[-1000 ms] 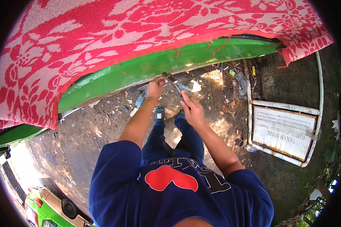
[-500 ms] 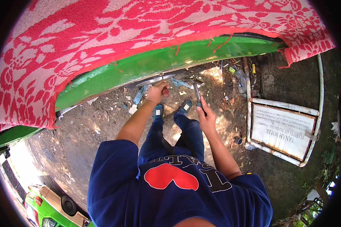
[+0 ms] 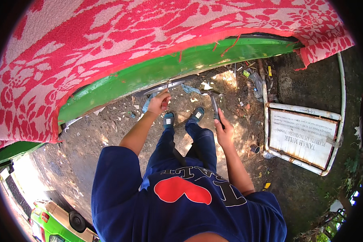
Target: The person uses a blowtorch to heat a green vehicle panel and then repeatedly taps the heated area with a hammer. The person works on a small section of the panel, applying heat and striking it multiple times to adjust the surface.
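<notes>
My left hand (image 3: 159, 102) is closed around the red handle of what looks like a screwdriver or chisel (image 3: 164, 104). Its thin metal shaft points up to the lower edge of the green panel (image 3: 149, 78), by a wheel (image 3: 174, 84) partly tucked under it. Whether the tip touches the panel I cannot tell. To the right, my right hand (image 3: 225, 131) grips a hammer (image 3: 215, 104) by its dark handle. The hammer's head is up and level with the panel's lower side, apart from the red-handled tool.
A red and pale patterned cloth (image 3: 141, 36) drapes over the green panel. On the dirt ground lie blue rags (image 3: 147, 104), plastic and scraps. A rusty white metal frame with a sign (image 3: 302, 137) lies at right. A green vehicle (image 3: 54, 222) stands at lower left.
My left hand has shifted slightly left and toward me with the red-handled tool. The hammer in my right hand has drawn a little right and toward me.
</notes>
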Action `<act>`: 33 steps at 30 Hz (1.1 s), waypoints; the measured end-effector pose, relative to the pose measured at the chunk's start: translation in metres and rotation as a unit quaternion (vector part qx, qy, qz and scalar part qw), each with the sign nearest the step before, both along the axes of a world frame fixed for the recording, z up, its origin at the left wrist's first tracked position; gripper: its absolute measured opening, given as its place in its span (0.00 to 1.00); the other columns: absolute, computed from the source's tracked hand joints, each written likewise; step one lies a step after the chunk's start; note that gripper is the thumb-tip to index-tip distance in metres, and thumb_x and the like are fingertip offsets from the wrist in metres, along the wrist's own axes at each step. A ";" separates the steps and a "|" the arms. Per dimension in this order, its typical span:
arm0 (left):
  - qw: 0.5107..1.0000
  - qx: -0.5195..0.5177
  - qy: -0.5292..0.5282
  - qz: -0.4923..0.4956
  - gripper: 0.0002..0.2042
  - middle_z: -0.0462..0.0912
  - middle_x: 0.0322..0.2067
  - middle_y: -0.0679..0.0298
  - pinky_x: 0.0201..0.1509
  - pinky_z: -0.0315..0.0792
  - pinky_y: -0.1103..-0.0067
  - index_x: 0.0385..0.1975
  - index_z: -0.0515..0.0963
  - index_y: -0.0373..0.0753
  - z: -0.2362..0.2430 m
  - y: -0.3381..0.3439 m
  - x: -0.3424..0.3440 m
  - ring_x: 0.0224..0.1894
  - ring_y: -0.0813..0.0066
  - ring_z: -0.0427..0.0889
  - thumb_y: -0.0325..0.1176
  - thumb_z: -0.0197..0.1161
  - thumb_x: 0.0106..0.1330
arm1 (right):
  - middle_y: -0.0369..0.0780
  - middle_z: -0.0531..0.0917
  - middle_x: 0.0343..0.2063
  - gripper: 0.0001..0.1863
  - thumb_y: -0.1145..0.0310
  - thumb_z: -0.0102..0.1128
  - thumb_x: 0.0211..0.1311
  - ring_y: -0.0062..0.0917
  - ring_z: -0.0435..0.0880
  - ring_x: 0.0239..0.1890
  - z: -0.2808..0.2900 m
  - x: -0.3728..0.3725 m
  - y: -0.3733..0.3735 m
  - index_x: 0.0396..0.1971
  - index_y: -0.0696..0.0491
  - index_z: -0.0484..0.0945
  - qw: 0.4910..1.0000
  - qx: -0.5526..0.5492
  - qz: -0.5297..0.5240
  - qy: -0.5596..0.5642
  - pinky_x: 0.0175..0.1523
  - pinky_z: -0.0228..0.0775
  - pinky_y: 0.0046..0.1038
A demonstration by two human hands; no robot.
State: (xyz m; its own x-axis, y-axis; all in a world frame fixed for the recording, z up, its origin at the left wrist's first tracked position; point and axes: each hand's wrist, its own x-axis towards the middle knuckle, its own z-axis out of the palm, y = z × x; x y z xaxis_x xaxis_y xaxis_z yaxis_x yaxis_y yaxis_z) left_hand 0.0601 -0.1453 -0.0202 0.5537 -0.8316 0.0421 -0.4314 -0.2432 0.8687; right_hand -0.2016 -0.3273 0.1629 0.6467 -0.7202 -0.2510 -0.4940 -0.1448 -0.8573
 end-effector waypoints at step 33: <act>0.977 0.197 -0.081 0.025 0.12 0.83 0.36 0.47 0.42 0.77 0.58 0.46 0.78 0.42 0.038 -0.107 0.011 0.37 0.46 0.83 0.29 0.56 0.64 | 0.47 0.86 0.39 0.24 0.72 0.56 0.69 0.28 0.83 0.36 -0.015 0.071 0.004 0.63 0.59 0.70 0.993 -0.068 0.089 0.021 0.44 0.73 0.29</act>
State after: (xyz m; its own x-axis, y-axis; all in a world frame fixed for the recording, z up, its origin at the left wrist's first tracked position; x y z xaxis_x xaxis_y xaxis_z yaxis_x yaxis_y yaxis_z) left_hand 0.0711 -0.2522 0.0182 0.6069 -0.7730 -0.1851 -0.5350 -0.5695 0.6241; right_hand -0.1307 -0.3229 0.1482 0.7583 -0.6237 -0.1897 -0.4853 -0.3459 -0.8030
